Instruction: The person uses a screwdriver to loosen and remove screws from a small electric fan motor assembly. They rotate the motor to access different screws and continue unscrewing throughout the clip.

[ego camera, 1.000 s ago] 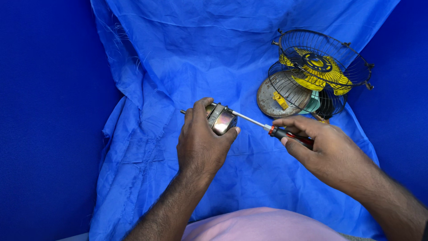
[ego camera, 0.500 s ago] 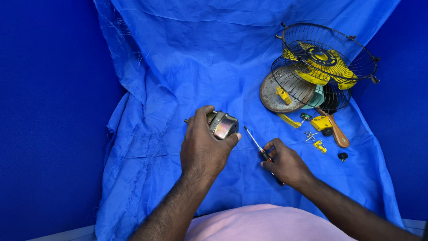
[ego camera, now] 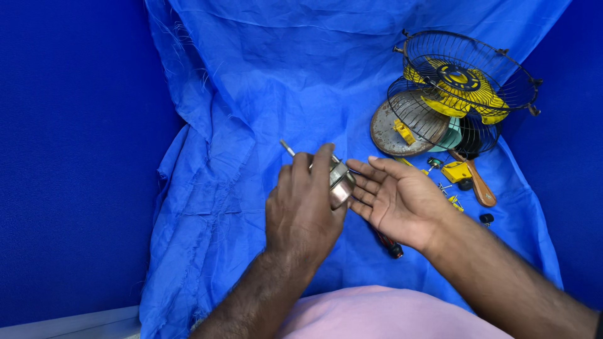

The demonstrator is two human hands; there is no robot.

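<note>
Left hand (ego camera: pixel 301 213) has its fingers clamped on the small metal motor (ego camera: pixel 339 182); right hand (ego camera: pixel 402 201) lies open-palmed beside it, fingers apart. Screwdriver (ego camera: pixel 388 243) is down under the right palm. Fan cage (ego camera: pixel 461 88) and loose parts (ego camera: pixel 457 172) lie beyond: disassembly looks well along.

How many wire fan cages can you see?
2: one wire cage at the top right over the yellow blades, another leaning just below it, over the round plate. None seems hidden.
</note>
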